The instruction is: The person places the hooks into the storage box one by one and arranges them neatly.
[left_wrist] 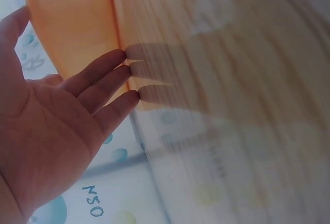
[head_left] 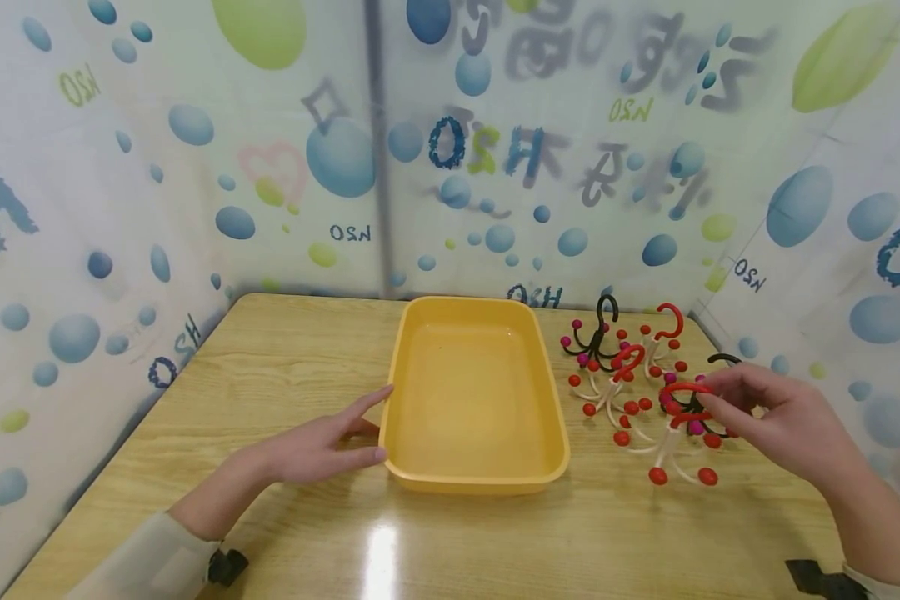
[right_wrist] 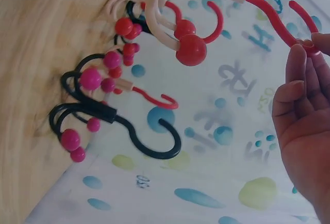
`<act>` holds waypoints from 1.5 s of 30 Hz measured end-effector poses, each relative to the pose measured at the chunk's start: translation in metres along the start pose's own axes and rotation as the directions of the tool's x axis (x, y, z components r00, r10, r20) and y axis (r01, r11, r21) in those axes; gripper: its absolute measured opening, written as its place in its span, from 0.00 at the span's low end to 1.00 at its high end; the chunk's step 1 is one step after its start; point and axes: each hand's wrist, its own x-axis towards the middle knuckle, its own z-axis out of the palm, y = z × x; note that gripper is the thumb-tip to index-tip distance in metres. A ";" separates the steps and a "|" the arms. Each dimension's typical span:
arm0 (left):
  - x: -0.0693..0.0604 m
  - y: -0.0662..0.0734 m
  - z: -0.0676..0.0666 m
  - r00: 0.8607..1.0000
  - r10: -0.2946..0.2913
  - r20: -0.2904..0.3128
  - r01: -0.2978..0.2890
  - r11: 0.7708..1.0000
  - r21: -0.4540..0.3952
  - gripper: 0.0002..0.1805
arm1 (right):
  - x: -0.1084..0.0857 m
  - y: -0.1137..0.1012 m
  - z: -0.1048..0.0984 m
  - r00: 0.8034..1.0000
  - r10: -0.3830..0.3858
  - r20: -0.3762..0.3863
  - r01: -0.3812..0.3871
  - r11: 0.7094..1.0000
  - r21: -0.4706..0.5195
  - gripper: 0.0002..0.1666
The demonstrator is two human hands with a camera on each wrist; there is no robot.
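Observation:
A yellow tray [head_left: 476,392] stands on the table; the left hand [head_left: 318,446] touches its left rim with fairly straight fingers, and in the left wrist view the left hand [left_wrist: 56,115] has its fingers spread by the tray wall [left_wrist: 77,22]. At the right, the right hand [head_left: 787,421] pinches the red hook of a white hanger with red balls [head_left: 669,442]. The right wrist view shows the right hand [right_wrist: 309,105] with fingertips and thumb on that red hook [right_wrist: 273,20].
Behind and beside the held hanger are more hangers: a black one with pink balls [head_left: 594,342], white ones with red hooks [head_left: 609,396], and another black one [right_wrist: 105,111] near the table's right edge. A patterned curtain [head_left: 300,208] surrounds the table.

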 end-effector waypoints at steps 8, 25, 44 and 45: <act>0.000 0.000 0.000 1.000 0.007 0.002 -0.007 1.000 -0.001 0.49 | 0.009 -0.028 0.011 0.994 -0.107 -0.038 0.109 0.992 0.068 0.15; -0.005 0.000 -0.001 1.000 0.003 -0.001 -0.003 1.000 -0.004 0.49 | 0.067 -0.099 0.044 0.975 -0.219 0.033 0.209 0.958 0.195 0.13; -0.002 0.002 0.001 1.000 -0.006 0.003 0.006 1.000 0.013 0.48 | 0.145 -0.138 0.106 0.964 -0.135 0.230 0.074 0.964 0.256 0.08; -0.002 0.002 0.001 1.000 -0.006 0.002 0.006 1.000 0.013 0.48 | 0.149 -0.140 0.110 0.962 -0.135 0.237 0.074 0.965 0.251 0.08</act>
